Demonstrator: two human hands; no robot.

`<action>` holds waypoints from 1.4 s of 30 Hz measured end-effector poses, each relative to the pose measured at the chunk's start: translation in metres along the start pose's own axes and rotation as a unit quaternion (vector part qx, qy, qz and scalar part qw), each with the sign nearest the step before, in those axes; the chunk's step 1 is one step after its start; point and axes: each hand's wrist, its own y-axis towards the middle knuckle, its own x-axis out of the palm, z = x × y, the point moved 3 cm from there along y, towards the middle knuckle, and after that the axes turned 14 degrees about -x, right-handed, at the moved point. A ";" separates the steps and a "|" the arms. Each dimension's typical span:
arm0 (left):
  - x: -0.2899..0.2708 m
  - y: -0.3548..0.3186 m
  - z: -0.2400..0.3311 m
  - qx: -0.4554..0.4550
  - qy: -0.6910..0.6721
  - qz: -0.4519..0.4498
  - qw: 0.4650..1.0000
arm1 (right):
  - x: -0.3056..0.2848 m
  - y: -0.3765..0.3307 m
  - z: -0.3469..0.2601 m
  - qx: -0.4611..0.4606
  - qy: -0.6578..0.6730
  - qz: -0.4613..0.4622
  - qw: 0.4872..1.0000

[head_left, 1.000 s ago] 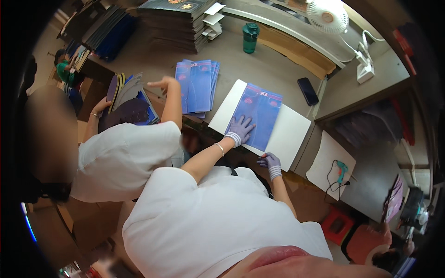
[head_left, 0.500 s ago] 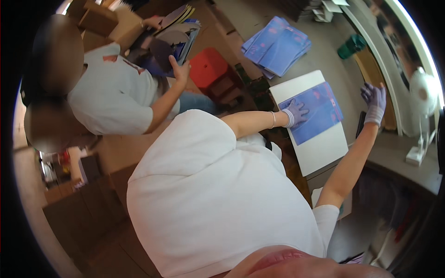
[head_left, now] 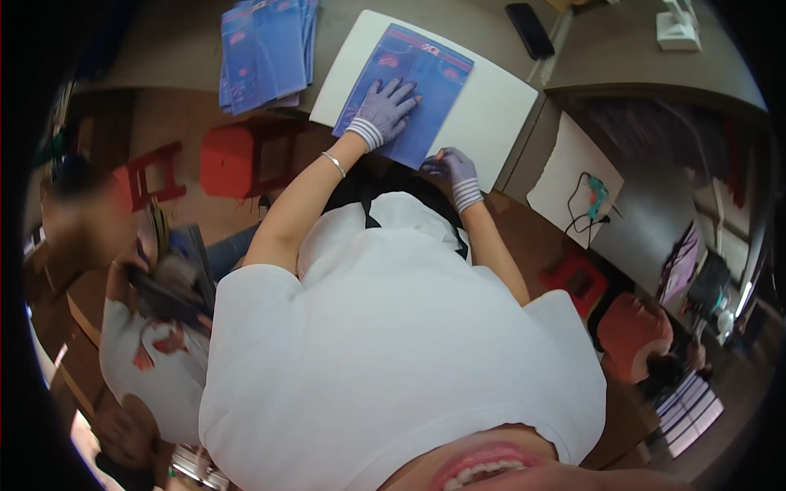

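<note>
A blue printed sheet (head_left: 426, 78) lies on a white board (head_left: 499, 106) on the table. My left hand (head_left: 385, 110), in a purple-grey glove, presses flat on the sheet with its fingers spread. My right hand (head_left: 453, 166), gloved too, pinches the sheet's near edge at the board's front. A thin bracelet sits on my left wrist.
A stack of similar blue sheets (head_left: 266, 49) lies to the left of the board. A black phone (head_left: 530, 29) rests beyond it. A glue gun (head_left: 596, 196) lies on a second white board at right. Red stools (head_left: 237, 155) stand below. Another person (head_left: 155, 327) sits at lower left.
The view has swung back over the board. My right hand has come down from the far side to the sheet's near edge. My left hand stays flat on the sheet.
</note>
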 end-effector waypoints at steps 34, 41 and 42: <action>0.029 0.034 -0.008 0.087 0.002 -0.013 0.996 | 0.003 -0.040 0.076 0.049 -0.643 -0.261 0.718; 0.012 0.033 -0.031 -0.065 -0.383 0.048 0.920 | -0.034 -0.062 0.014 -0.010 -0.218 -0.098 0.971; -0.008 0.022 -0.034 -0.153 -0.440 0.085 0.881 | -0.030 -0.057 0.004 -0.029 -0.111 -0.073 0.991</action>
